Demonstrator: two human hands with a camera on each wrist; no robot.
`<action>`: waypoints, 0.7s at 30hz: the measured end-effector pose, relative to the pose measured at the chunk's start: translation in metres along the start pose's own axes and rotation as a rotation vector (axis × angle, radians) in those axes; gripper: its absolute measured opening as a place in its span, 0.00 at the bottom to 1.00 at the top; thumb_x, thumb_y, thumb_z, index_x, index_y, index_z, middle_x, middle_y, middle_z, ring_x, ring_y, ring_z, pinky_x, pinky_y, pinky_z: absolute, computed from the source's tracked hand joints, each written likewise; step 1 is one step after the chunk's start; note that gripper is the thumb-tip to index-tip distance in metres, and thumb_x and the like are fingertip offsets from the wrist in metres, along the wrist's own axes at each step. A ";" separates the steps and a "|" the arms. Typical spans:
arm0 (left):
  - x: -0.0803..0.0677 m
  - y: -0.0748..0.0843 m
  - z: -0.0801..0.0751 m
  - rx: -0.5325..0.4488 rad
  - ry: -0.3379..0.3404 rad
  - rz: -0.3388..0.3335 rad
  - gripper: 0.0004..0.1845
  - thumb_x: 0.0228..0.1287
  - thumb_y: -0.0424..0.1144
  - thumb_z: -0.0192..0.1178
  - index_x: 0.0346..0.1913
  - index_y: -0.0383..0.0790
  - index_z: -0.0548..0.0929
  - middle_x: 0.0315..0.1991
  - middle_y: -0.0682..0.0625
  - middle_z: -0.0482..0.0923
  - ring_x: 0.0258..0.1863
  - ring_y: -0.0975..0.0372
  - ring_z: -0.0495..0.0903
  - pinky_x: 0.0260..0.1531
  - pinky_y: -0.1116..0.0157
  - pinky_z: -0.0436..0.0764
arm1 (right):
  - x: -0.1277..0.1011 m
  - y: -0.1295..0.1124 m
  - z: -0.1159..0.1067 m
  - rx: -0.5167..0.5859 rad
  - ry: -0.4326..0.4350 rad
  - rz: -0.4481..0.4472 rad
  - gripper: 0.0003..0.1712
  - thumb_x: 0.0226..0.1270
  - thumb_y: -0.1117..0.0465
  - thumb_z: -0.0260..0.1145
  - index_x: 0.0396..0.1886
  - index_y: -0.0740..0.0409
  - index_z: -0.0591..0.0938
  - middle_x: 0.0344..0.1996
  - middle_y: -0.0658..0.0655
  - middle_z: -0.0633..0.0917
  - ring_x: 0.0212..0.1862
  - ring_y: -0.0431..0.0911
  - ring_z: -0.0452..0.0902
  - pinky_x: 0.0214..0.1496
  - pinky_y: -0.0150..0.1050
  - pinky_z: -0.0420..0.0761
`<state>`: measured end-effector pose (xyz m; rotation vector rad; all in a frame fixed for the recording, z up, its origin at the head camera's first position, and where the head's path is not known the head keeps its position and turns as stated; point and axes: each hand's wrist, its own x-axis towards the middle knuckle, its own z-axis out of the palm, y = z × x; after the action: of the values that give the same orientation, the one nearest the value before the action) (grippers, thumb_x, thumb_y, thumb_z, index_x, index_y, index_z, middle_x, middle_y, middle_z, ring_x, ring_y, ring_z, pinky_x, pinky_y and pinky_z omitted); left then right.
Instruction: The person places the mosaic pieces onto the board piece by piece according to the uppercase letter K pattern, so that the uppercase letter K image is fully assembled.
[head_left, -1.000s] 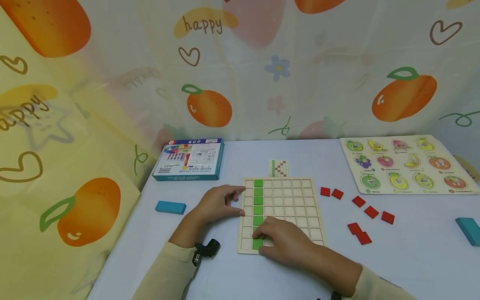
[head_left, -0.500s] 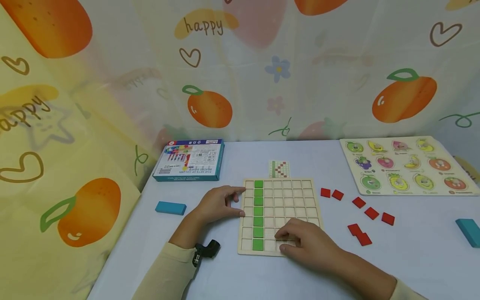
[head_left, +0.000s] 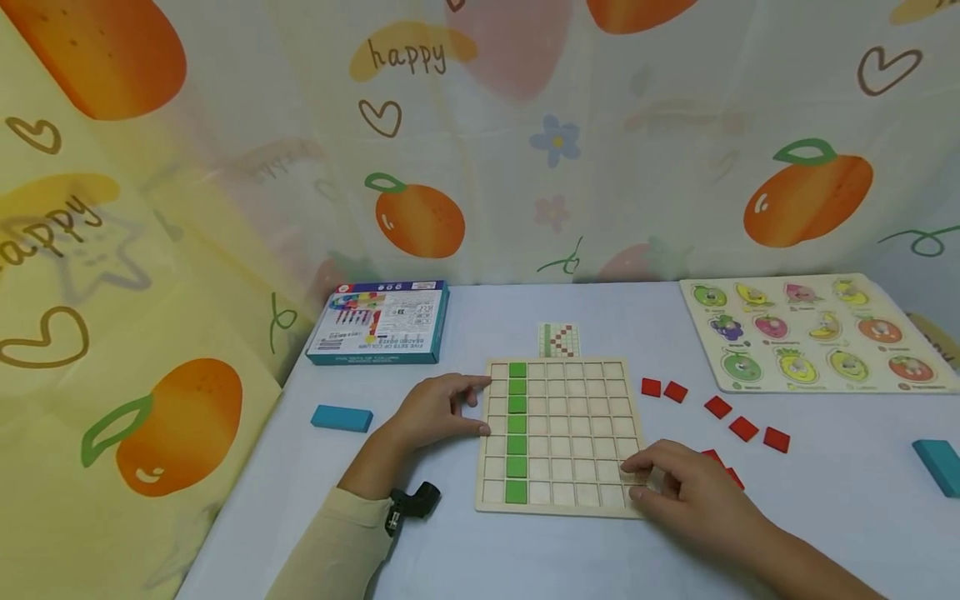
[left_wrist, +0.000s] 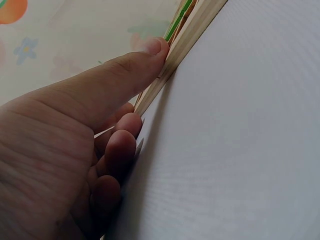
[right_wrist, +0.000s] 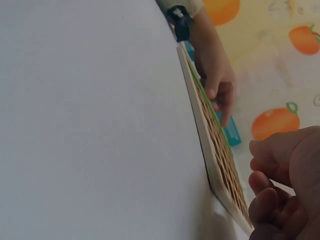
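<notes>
A wooden grid board (head_left: 575, 427) lies on the white table, its second column from the left filled with green square tiles (head_left: 517, 424). My left hand (head_left: 435, 408) touches the board's left edge with thumb and index finger set apart; the left wrist view has the thumb against the wooden rim (left_wrist: 185, 47). Over the board's lower right corner is my right hand (head_left: 697, 496), fingers loosely bent. In the right wrist view nothing shows between its fingertips (right_wrist: 257, 149). Several red square tiles (head_left: 717, 407) lie right of the board, two of them partly hidden by this hand.
Behind the board lies a small pattern card (head_left: 558, 340). A boxed set (head_left: 378, 325) stands back left, and a fruit picture board (head_left: 813, 333) back right. One blue block (head_left: 341, 417) lies left of my left hand, another blue block (head_left: 937, 468) far right.
My right hand has moved right from the bottom of the green column to the board's lower right corner, uncovering the lowest green tiles. My left hand stays at the edge.
</notes>
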<state>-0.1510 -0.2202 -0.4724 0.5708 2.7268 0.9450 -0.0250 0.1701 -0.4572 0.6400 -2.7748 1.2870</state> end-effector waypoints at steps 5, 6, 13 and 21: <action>0.000 -0.001 0.000 -0.001 0.004 -0.007 0.42 0.53 0.53 0.85 0.73 0.54 0.82 0.40 0.61 0.78 0.32 0.64 0.76 0.31 0.66 0.74 | -0.012 0.013 -0.014 -0.089 0.084 0.084 0.17 0.61 0.63 0.81 0.48 0.41 0.89 0.35 0.36 0.82 0.24 0.33 0.69 0.28 0.32 0.71; 0.000 -0.001 0.000 -0.001 0.005 -0.003 0.42 0.53 0.53 0.85 0.73 0.53 0.82 0.40 0.61 0.78 0.32 0.64 0.76 0.31 0.66 0.74 | -0.014 0.015 -0.017 -0.104 0.095 0.105 0.17 0.61 0.62 0.81 0.48 0.42 0.90 0.34 0.36 0.81 0.24 0.34 0.69 0.28 0.32 0.71; -0.001 -0.001 0.001 -0.001 0.005 0.003 0.43 0.53 0.53 0.85 0.73 0.52 0.81 0.40 0.61 0.78 0.31 0.64 0.75 0.31 0.66 0.73 | -0.029 0.029 -0.039 -0.185 0.105 0.326 0.17 0.64 0.56 0.81 0.52 0.48 0.89 0.32 0.45 0.80 0.27 0.39 0.70 0.29 0.34 0.70; -0.001 0.003 0.000 -0.011 0.008 -0.008 0.42 0.52 0.51 0.86 0.72 0.52 0.82 0.40 0.61 0.78 0.31 0.64 0.76 0.31 0.66 0.73 | -0.038 0.045 -0.054 -0.221 0.089 0.501 0.25 0.67 0.50 0.79 0.57 0.58 0.86 0.43 0.54 0.85 0.30 0.46 0.71 0.27 0.35 0.70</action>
<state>-0.1492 -0.2190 -0.4705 0.5551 2.7271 0.9611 -0.0156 0.2492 -0.4607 -0.1334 -3.0451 0.9961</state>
